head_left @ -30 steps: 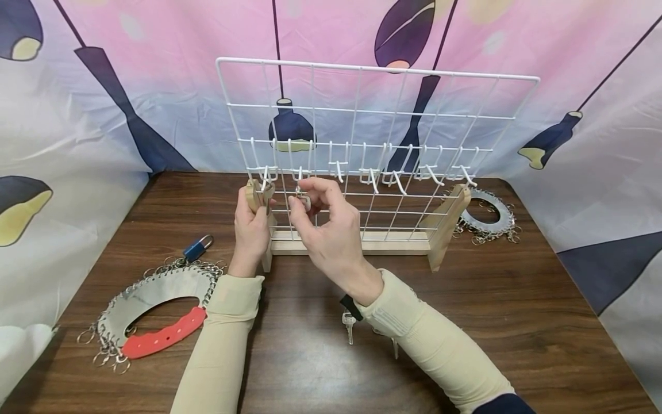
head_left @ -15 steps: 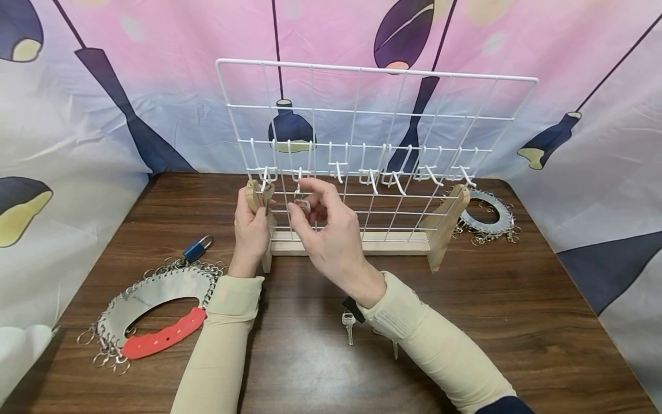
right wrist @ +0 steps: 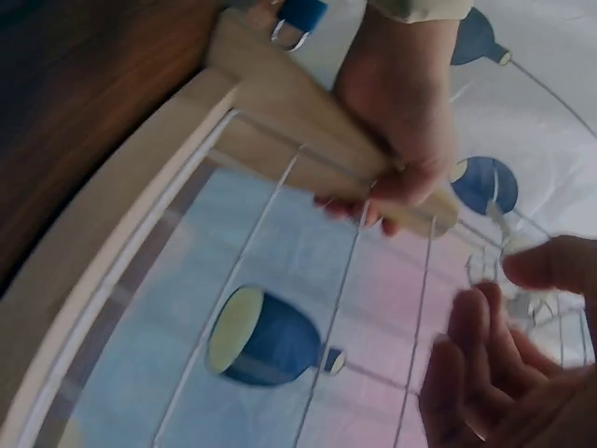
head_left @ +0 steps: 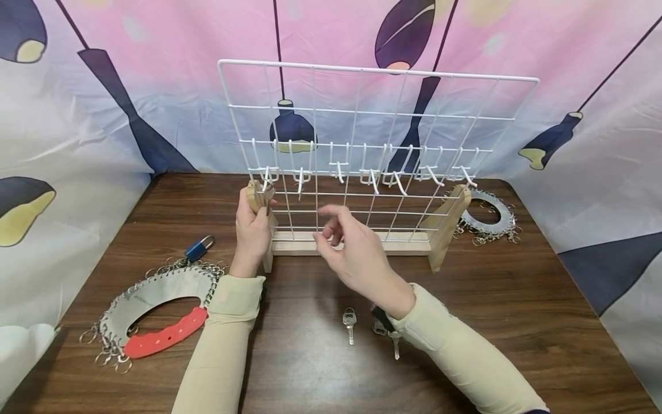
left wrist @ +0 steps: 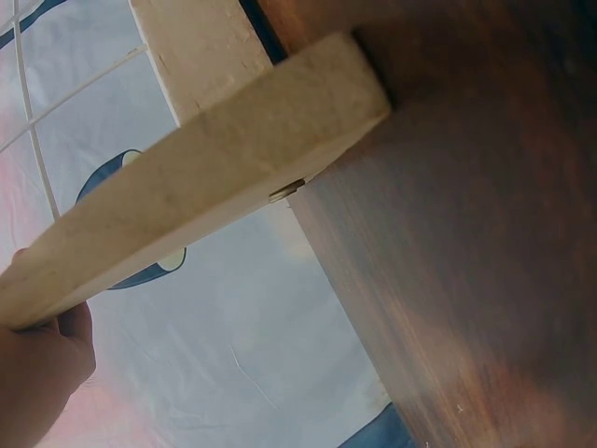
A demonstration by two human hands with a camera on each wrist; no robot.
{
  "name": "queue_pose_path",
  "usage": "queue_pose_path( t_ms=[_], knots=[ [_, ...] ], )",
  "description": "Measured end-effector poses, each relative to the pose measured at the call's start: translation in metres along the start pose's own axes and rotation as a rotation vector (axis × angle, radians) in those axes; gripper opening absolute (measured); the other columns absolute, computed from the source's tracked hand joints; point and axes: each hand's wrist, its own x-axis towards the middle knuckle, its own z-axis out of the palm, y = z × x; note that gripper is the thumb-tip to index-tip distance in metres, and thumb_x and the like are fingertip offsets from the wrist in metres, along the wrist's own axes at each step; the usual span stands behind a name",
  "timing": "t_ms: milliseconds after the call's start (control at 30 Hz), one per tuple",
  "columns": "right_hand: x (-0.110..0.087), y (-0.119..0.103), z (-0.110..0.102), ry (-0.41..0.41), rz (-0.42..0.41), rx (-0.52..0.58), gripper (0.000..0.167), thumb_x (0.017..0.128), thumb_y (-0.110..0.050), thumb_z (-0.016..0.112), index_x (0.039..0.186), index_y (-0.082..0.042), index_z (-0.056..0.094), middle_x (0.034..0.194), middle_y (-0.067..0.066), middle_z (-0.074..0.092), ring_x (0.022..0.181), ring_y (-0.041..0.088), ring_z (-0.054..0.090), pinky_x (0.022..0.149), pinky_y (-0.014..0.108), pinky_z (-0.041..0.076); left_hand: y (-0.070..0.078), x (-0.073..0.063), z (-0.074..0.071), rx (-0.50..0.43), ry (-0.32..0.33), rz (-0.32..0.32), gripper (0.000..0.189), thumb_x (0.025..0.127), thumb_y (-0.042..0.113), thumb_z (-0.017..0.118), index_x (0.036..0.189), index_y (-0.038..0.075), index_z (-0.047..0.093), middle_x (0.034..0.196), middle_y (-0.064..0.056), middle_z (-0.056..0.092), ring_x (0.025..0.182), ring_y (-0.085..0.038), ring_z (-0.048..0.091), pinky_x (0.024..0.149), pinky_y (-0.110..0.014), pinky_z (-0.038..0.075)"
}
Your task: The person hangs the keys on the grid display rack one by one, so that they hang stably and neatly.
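Observation:
A white wire grid rack (head_left: pixel 377 107) stands on a wooden base, with a row of white hooks (head_left: pixel 339 171) across it. My left hand (head_left: pixel 252 227) grips the rack's left wooden upright (left wrist: pixel 219 159), thumb in front. Metal keys (head_left: pixel 268 194) hang at the leftmost hook, partly behind that thumb. Below the second hook, a thin metal piece (head_left: pixel 300 194) is seen almost edge-on; the right wrist view shows a blurred metal thing (right wrist: pixel 534 308) behind my fingers. My right hand (head_left: pixel 357 253) is in front of the rack, fingers loosely bent, nothing visibly held.
Loose keys (head_left: pixel 350 326) lie on the dark wooden table, others (head_left: pixel 395 340) partly under my right sleeve. To the left are a blue padlock (head_left: pixel 199 249) and a metal ring with a red handle (head_left: pixel 166 333), edged with small rings. A similar metal ring (head_left: pixel 491 222) lies behind the right upright.
My right hand has let go of the small metal key at the second hook and moved down and right. The left hand keeps its grip on the upright.

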Motion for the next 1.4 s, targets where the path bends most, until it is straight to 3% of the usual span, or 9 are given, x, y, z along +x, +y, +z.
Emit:
queue_pose_path(
  t_ms=[200,300,433,567,700,833,1233,1400],
  knots=[
    [-0.024,0.027,-0.015,-0.173,0.082,-0.055,0.027,0.087,-0.013,0.069,0.112,-0.008,0.062,0.075,-0.011,0.058,0.065,0.003,0.053,0.059,0.022,0.046,0.0,0.0,0.0,0.002,-0.004,-0.007,0.033,0.088,-0.013,0.037,0.119,-0.015,0.046,0.087,-0.001,0.058,0.085,-0.008,0.055,0.079,-0.022,0.04],
    [-0.036,0.04,-0.018,-0.297,0.13,-0.097,0.024,0.086,-0.015,0.071,0.109,-0.008,0.065,0.076,-0.011,0.06,0.064,0.004,0.054,0.061,0.024,0.047,0.0,0.0,0.0,-0.002,-0.01,-0.009,0.034,0.088,-0.014,0.036,0.12,-0.017,0.045,0.089,-0.013,0.06,0.085,-0.006,0.054,0.08,-0.022,0.04],
    [-0.051,0.052,-0.021,-0.544,0.142,-0.21,0.017,0.086,-0.025,0.073,0.1,-0.017,0.069,0.086,-0.012,0.061,0.077,0.007,0.055,0.079,0.032,0.042,-0.001,0.0,-0.001,0.005,-0.014,-0.007,0.034,0.088,-0.013,0.036,0.12,-0.017,0.045,0.094,-0.029,0.059,0.086,-0.009,0.055,0.08,-0.022,0.04],
    [-0.061,0.058,-0.02,-0.694,0.091,-0.243,0.015,0.086,-0.032,0.072,0.097,-0.021,0.07,0.09,-0.01,0.059,0.085,0.011,0.052,0.083,0.038,0.033,-0.001,0.001,0.0,0.008,-0.007,-0.008,0.033,0.087,-0.012,0.036,0.118,-0.015,0.046,0.09,-0.02,0.06,0.086,-0.014,0.055,0.079,-0.022,0.041],
    [-0.066,0.059,-0.015,-0.744,0.059,-0.232,0.019,0.086,-0.034,0.072,0.097,-0.019,0.069,0.088,-0.008,0.058,0.083,0.01,0.051,0.081,0.036,0.032,-0.001,0.001,0.0,-0.004,-0.011,-0.009,0.033,0.088,-0.012,0.036,0.119,-0.015,0.046,0.088,-0.004,0.058,0.086,-0.01,0.055,0.079,-0.022,0.041],
    [-0.067,0.057,-0.009,-0.785,0.064,-0.235,0.025,0.084,-0.04,0.073,0.094,-0.019,0.066,0.084,-0.008,0.056,0.082,0.01,0.049,0.082,0.037,0.032,-0.001,0.001,0.0,0.007,-0.007,-0.013,0.033,0.088,-0.012,0.036,0.118,-0.015,0.046,0.086,0.003,0.056,0.084,-0.005,0.055,0.079,-0.022,0.041],
    [-0.069,0.056,-0.004,-0.818,0.073,-0.273,0.023,0.083,-0.039,0.074,0.081,-0.023,0.057,0.076,-0.011,0.048,0.079,0.011,0.045,0.081,0.036,0.029,-0.001,0.0,-0.001,0.007,-0.005,-0.008,0.033,0.086,-0.013,0.036,0.117,-0.016,0.046,0.088,-0.005,0.059,0.084,-0.009,0.055,0.077,-0.021,0.041],
    [-0.069,0.057,-0.003,-0.806,0.068,-0.279,0.024,0.083,-0.04,0.073,0.075,-0.025,0.057,0.075,-0.014,0.048,0.08,0.01,0.047,0.083,0.038,0.031,0.0,0.0,0.0,0.005,0.001,-0.009,0.034,0.085,-0.013,0.036,0.118,-0.015,0.046,0.089,-0.01,0.061,0.081,-0.003,0.055,0.073,-0.02,0.041]
  ],
)
